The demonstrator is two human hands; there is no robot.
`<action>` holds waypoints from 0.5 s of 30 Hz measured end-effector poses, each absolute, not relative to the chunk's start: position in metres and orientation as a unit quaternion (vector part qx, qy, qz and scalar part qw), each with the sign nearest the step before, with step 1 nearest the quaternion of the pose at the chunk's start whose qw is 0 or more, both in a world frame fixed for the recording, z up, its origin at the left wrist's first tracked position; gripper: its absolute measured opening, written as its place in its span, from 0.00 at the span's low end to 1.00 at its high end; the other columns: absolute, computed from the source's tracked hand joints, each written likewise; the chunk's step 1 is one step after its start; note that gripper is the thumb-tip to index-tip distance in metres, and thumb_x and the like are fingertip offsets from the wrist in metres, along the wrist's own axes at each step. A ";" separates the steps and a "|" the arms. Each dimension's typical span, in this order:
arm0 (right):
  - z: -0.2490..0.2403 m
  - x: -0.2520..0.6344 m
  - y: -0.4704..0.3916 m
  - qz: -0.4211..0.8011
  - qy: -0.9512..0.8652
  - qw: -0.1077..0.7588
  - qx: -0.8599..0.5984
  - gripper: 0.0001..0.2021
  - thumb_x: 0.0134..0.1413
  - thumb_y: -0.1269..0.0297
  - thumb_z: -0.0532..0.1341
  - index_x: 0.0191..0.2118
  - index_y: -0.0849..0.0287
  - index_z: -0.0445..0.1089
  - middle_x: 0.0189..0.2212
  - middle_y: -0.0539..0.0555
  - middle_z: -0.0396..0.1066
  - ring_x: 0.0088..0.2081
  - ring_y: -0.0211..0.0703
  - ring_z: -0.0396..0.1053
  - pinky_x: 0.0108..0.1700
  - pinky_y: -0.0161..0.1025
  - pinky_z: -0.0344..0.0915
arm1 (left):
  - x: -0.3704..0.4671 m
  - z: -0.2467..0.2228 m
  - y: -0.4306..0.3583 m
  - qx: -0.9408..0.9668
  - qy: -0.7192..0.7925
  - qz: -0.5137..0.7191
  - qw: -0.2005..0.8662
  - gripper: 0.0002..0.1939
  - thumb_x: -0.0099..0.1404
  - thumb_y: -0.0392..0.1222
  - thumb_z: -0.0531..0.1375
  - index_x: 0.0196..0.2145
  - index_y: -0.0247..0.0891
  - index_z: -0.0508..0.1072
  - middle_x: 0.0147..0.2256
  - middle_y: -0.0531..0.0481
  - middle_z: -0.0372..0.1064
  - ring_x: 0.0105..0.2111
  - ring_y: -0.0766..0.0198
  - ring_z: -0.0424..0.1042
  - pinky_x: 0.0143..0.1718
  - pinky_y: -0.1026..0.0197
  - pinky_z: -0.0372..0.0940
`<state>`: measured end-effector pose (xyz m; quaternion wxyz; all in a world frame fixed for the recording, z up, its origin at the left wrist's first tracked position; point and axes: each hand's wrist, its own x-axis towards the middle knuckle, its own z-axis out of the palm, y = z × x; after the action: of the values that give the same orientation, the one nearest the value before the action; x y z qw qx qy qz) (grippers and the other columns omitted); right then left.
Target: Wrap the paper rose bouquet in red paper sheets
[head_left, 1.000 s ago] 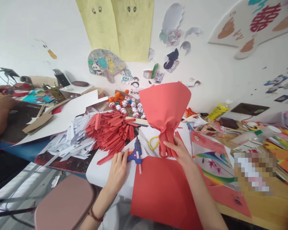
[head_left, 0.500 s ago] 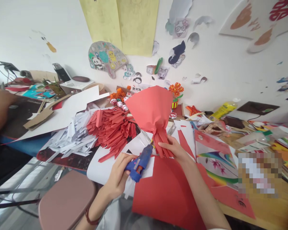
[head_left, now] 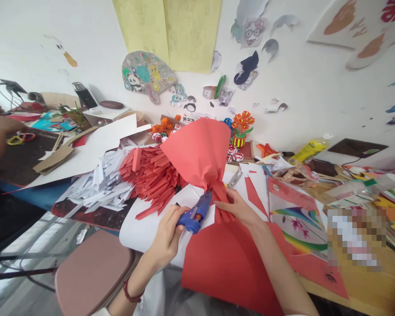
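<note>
- The left hand (head_left: 169,228) of a person at a crowded craft table gripped a blue glue gun (head_left: 195,215), fingers wrapped about its handle; whether one pressed the trigger could not be told.
- The right hand (head_left: 242,204) held the gathered tail of a red paper bundle (head_left: 200,151), closed on the folds just below the neck.
- The bundle stood above the table, flared end up and leaning left, the gun's nose at its pinched neck — contact, or any glue, was too hidden to confirm.
- Neat gluing there seemed to call for a firm right-hand pinch, so the pleats stayed tight, and a small dab laid inside a fold.
- Fingertips appeared safest well below the nozzle — hot glue could run down the creases.
- A red sheet (head_left: 230,263) lay beneath, where drips might mark it; red paper strips (head_left: 148,175) were heaped to the left.
</note>
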<state>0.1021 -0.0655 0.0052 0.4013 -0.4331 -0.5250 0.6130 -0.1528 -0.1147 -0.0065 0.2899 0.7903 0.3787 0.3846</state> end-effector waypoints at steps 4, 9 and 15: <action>0.004 0.104 -0.065 0.598 -0.541 0.391 -0.445 0.21 0.47 0.55 0.69 0.48 0.56 0.71 0.44 0.54 0.73 0.47 0.50 0.71 0.49 0.44 0.68 | -0.151 -0.006 -0.115 0.791 0.375 0.392 0.283 0.19 0.73 0.49 0.43 0.55 0.39 0.60 0.44 0.42 0.62 0.41 0.55 0.63 0.43 0.54 0.60; 0.004 0.106 -0.065 0.598 -0.553 0.382 -0.436 0.21 0.48 0.56 0.69 0.48 0.56 0.71 0.44 0.54 0.72 0.46 0.49 0.71 0.48 0.42 0.67 | -0.148 -0.006 -0.114 0.788 0.377 0.392 0.287 0.20 0.73 0.51 0.42 0.53 0.38 0.61 0.42 0.42 0.62 0.40 0.55 0.63 0.42 0.53 0.60; 0.006 0.107 -0.065 0.613 -0.543 0.375 -0.433 0.20 0.48 0.56 0.69 0.46 0.57 0.71 0.41 0.53 0.73 0.42 0.46 0.72 0.45 0.39 0.68 | -0.146 -0.010 -0.114 0.781 0.383 0.398 0.290 0.20 0.73 0.51 0.41 0.50 0.37 0.62 0.41 0.42 0.61 0.39 0.55 0.62 0.41 0.53 0.59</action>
<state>0.1073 -0.0653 0.0056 0.3754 -0.4330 -0.5434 0.6134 -0.1463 -0.1138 -0.0100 0.2902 0.7813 0.3833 0.3981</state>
